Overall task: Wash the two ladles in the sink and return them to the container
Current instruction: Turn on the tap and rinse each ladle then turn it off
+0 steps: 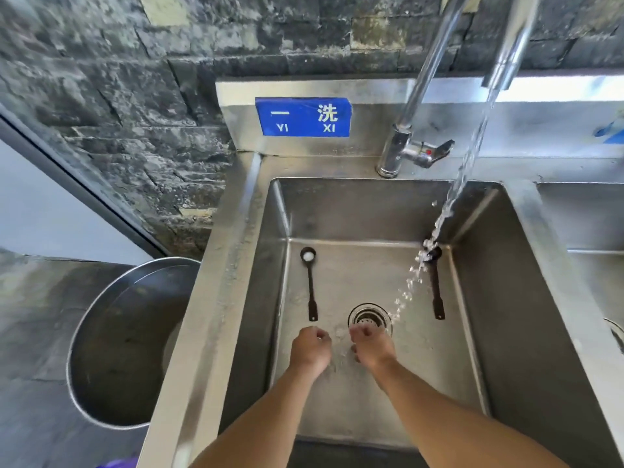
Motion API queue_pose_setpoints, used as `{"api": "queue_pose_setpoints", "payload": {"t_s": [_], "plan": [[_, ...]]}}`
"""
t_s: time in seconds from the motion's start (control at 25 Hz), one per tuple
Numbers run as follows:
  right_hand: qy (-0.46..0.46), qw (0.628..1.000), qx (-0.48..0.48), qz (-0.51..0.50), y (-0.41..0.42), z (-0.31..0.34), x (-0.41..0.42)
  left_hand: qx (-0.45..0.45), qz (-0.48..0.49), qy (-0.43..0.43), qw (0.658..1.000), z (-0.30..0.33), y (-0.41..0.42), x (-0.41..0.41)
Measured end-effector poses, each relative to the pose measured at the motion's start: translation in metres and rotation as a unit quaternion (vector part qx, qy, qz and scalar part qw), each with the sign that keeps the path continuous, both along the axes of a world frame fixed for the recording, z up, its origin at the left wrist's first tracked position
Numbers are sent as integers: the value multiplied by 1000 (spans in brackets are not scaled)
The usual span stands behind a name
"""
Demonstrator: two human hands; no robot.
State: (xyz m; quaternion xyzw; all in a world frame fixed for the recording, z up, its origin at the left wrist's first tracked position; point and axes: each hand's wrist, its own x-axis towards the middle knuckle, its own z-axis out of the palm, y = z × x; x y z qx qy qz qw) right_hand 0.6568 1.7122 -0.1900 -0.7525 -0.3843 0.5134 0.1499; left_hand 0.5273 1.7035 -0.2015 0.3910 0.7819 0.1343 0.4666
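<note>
Two black ladles lie on the floor of the steel sink (526, 298), handles toward me. The left ladle (311, 292) has something white in its bowl. The right ladle (436, 292) lies with its bowl under the falling water stream (466, 170). My left hand (310, 352) and my right hand (371, 346) hang side by side over the sink floor in front of the drain (369, 317), fingers curled downward, holding nothing. Each hand is a short way from the nearer ladle's handle end. The large round steel container (111, 346) stands on the floor left of the sink.
A tall tap (405, 150) with a lever stands behind the basin and runs water. A blue sign (303, 117) is on the backsplash. A second basin (594, 231) adjoins on the right. A dark stone wall rises behind.
</note>
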Motion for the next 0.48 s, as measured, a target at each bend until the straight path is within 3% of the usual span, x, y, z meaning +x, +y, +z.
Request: {"api": "queue_pose_setpoints", "payload": {"t_s": [0.24, 0.48], "plan": [[-35, 998, 6, 50, 16, -26, -43, 9, 45, 21, 999, -23, 21, -20], [-80, 997, 9, -3, 69, -65, -69, 36, 111, 50, 992, -64, 57, -27]]}}
